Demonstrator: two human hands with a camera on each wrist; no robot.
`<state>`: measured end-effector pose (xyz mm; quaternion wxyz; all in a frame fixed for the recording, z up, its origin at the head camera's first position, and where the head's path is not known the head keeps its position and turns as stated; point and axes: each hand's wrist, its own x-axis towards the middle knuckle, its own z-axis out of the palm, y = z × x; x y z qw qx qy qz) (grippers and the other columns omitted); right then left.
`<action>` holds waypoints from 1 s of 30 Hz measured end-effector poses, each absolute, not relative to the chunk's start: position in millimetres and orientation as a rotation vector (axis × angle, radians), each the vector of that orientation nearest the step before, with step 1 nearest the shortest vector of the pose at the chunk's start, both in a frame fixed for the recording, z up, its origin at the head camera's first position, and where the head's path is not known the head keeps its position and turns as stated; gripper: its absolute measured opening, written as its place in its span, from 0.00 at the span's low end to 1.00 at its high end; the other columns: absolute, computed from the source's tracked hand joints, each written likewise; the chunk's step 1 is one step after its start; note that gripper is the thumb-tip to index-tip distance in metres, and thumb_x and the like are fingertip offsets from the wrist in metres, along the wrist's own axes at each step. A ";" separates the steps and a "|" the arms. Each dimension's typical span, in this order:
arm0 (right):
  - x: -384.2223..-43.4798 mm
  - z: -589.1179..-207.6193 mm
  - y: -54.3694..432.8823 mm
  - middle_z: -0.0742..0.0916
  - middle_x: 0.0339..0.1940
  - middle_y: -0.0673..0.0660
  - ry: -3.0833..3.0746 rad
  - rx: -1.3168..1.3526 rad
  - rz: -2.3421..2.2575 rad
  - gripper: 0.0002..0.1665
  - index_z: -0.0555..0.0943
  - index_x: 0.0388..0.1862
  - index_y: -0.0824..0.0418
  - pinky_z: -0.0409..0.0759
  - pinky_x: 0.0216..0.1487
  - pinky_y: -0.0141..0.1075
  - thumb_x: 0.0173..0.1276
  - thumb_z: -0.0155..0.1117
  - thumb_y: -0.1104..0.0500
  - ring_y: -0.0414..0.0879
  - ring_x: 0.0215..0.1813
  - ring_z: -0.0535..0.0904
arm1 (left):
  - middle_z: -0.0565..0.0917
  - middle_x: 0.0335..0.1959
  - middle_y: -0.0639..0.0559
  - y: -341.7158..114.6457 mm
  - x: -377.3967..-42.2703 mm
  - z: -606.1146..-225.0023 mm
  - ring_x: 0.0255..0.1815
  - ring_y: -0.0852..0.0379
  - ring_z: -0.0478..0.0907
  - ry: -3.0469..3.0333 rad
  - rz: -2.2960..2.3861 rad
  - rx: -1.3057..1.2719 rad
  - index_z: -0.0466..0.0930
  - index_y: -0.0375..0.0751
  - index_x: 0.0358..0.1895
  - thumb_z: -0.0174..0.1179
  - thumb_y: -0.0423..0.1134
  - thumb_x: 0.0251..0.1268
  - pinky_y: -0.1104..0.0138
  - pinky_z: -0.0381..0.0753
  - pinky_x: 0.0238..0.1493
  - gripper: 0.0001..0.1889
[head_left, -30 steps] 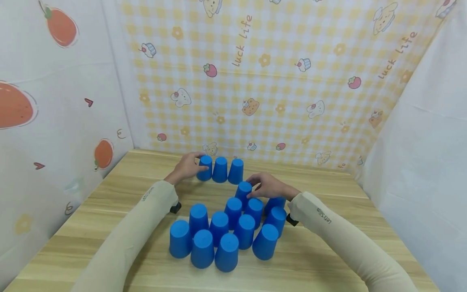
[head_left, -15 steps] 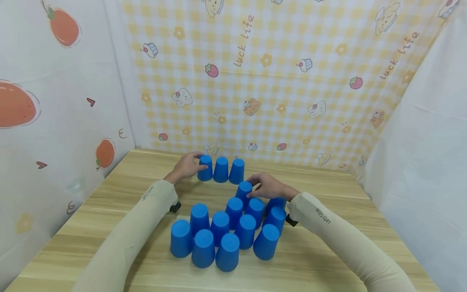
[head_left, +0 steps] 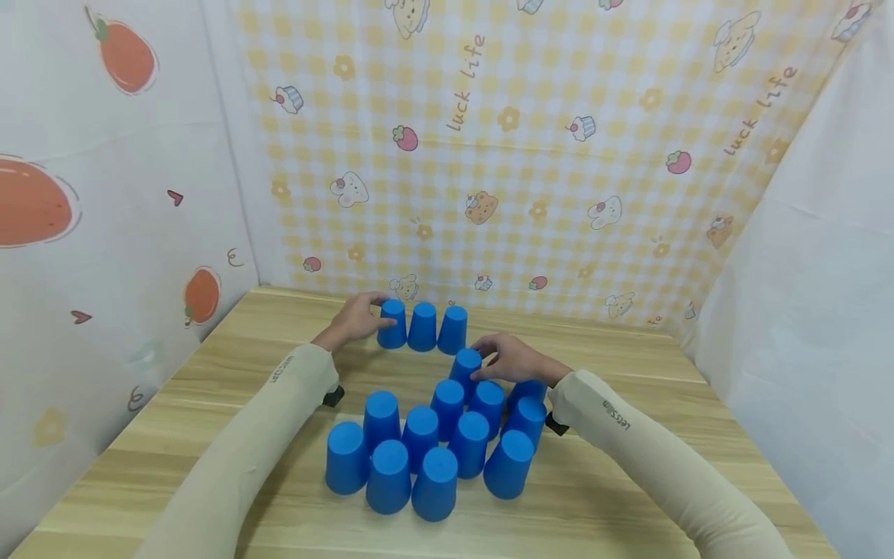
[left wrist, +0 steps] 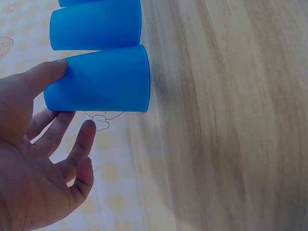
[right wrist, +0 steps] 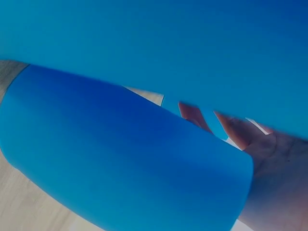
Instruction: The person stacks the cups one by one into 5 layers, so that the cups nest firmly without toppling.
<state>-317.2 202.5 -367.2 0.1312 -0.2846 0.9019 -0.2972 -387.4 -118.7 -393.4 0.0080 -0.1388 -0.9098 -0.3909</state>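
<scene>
At the back of the table, three upside-down blue plastic cups stand in a short row. My left hand pinches the leftmost cup near its top, thumb in front and fingers behind. In the left wrist view, the thumb lies on that cup's side while the lower fingers stay off it. Nearer and to the right, my right hand holds another upside-down blue cup from its right side. Close-up cups hide much of this hand in the right wrist view.
In front of the right hand stand several more upside-down blue cups, close together on the wooden table. One cup is partly hidden below the right wrist. A checked cloth hangs behind the table, with white cloths at both sides.
</scene>
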 end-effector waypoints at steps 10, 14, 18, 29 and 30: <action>-315.7 -368.8 201.6 0.85 0.53 0.55 2.625 -0.818 -0.875 0.21 0.80 0.57 0.61 0.80 0.57 0.46 0.67 0.69 0.57 0.51 0.57 0.81 | 0.61 0.73 0.34 -116.1 -379.0 -389.9 0.72 0.34 0.60 -2.818 -1.196 -0.402 0.64 0.35 0.72 0.65 0.44 0.66 0.41 0.65 0.67 0.35; -314.5 -367.7 203.1 0.86 0.52 0.54 2.636 -0.785 -0.891 0.21 0.80 0.57 0.59 0.81 0.56 0.45 0.67 0.70 0.56 0.50 0.56 0.81 | 0.59 0.73 0.34 -111.6 -372.0 -388.3 0.71 0.33 0.60 -2.782 -1.166 -0.418 0.64 0.34 0.71 0.67 0.44 0.64 0.42 0.65 0.67 0.36; -314.8 -367.2 204.6 0.86 0.52 0.54 2.639 -0.786 -0.925 0.21 0.80 0.57 0.59 0.81 0.55 0.46 0.68 0.69 0.55 0.51 0.56 0.81 | 0.57 0.74 0.35 -109.1 -360.9 -385.8 0.72 0.33 0.58 -2.787 -1.095 -0.417 0.64 0.35 0.71 0.68 0.44 0.63 0.42 0.65 0.67 0.36; -313.5 -360.7 207.0 0.86 0.52 0.56 2.691 -0.718 -0.958 0.23 0.80 0.57 0.60 0.80 0.55 0.50 0.66 0.71 0.53 0.53 0.56 0.81 | 0.61 0.74 0.38 -108.8 -334.3 -384.5 0.71 0.34 0.60 -2.806 -0.976 -0.454 0.67 0.36 0.69 0.68 0.47 0.63 0.41 0.70 0.62 0.35; -313.3 -359.7 206.8 0.86 0.52 0.57 2.701 -0.694 -0.964 0.23 0.81 0.57 0.60 0.80 0.55 0.51 0.66 0.71 0.53 0.54 0.56 0.81 | 0.62 0.73 0.38 -108.4 -332.6 -384.9 0.71 0.34 0.60 -2.803 -0.970 -0.464 0.67 0.36 0.69 0.68 0.47 0.63 0.41 0.69 0.62 0.35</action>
